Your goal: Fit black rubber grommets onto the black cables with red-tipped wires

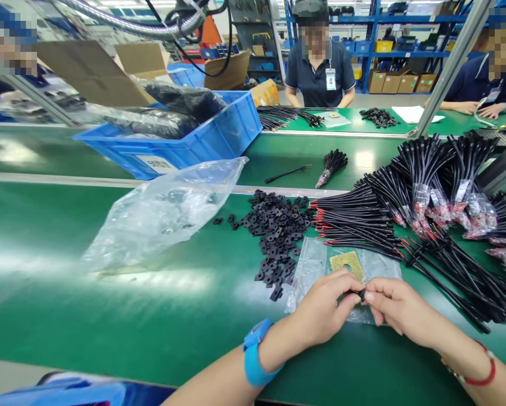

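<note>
My left hand [329,304] and my right hand [399,304] meet above the bench, thumbs and fingers pinched together on a small black piece [362,294]. Fingertips cover most of it, so its exact shape is hidden. Just beyond them, a yellow perforated pad [338,261] with a hole in it lies on a flat clear plastic bag [309,262]. To the left of the bag spreads a pile of small flat black parts with holes [278,225]. Black cables with red wire ends [354,217] are laid side by side behind the bag.
Bundled black cables [422,169] and a loose cable stack [460,265] fill the right side. A crumpled clear bag [163,214] lies left, before a blue bin [219,127]. One cable [287,173] and a small bundle [332,166] lie further back. Co-workers [320,73] sit opposite.
</note>
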The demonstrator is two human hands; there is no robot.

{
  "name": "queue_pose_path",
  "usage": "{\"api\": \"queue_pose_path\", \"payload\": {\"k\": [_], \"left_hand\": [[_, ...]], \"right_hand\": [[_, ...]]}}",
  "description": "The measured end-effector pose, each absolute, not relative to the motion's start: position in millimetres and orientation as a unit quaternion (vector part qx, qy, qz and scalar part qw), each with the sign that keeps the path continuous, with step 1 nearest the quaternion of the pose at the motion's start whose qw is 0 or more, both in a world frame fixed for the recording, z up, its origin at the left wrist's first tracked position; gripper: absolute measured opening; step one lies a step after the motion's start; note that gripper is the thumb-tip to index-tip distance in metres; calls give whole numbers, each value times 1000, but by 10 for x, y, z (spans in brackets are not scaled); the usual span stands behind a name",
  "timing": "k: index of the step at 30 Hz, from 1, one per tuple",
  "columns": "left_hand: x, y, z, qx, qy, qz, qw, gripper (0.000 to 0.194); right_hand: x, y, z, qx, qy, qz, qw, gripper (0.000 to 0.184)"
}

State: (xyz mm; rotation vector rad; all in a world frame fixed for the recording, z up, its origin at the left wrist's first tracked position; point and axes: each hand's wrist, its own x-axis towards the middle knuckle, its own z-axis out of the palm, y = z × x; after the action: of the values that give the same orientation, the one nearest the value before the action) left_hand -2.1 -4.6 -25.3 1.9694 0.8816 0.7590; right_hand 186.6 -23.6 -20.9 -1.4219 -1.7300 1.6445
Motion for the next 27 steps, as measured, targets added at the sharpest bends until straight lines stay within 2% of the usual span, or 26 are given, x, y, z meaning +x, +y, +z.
{"api": "queue_pose_path", "payload": {"k": [2, 5, 11, 13, 15, 17, 20, 23, 27], "left_hand": [[-35, -35, -225, 777, 358, 320, 407, 15], [-54, -24, -178, 774, 362, 333, 399, 12], [-59, -15, -171, 791, 370, 301, 383, 11], [-103, 37, -167, 789, 370, 314, 376, 24], [-195, 139, -149, 780, 400, 334, 345, 37], [-330, 280, -128, 769, 466, 336, 280, 33], [-559, 486, -130, 754, 575, 274, 160, 26], [-741, 598, -166, 755, 636, 147, 64, 25], [-846, 610, -187, 757, 652, 1, 38, 23]], "right_hand": [[1873, -241, -187, -509, -610, 574, 196, 35], [1874, -264, -155, -513, -665, 499, 213, 27], [1875, -270, -121, -499, -752, 390, 186, 18], [1968, -231, -90, -514, -774, 304, 210, 20], [2153, -172, -57, -567, -765, 169, 254, 20], [2405, -108, -43, -641, -721, 20, 260, 20], [2766, -30, -87, -730, -656, -111, 157, 20], [2949, 15, -179, -751, -647, -109, 71, 20], [2960, 30, -247, -745, -658, -74, 75, 16]]}}
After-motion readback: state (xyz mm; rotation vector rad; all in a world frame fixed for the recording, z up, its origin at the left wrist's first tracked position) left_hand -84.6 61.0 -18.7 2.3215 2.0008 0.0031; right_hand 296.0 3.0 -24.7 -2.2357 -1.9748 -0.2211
